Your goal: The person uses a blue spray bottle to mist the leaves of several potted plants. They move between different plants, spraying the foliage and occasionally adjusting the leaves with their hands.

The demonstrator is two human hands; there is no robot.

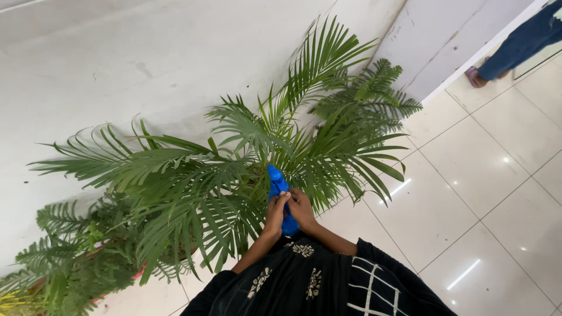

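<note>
while the palm (234, 158) spreads its fronds across the middle of the view, a blue object (277, 186) is held upright just below centre, its rounded top towards twelve o'clock and its lower part hidden between the hands. the left hand (276, 212) is closed on it from eight o'clock, fingers curled over its side; the right hand (302, 208) is closed on it from four o'clock, fingertips met with the left's at the front. what kind of object it is cannot be told. smaller ferns (70, 257) are seen at eight o'clock against the white wall (117, 58). at two o'clock another person's leg (521, 41) is seen on the tiled floor (480, 175).
</note>
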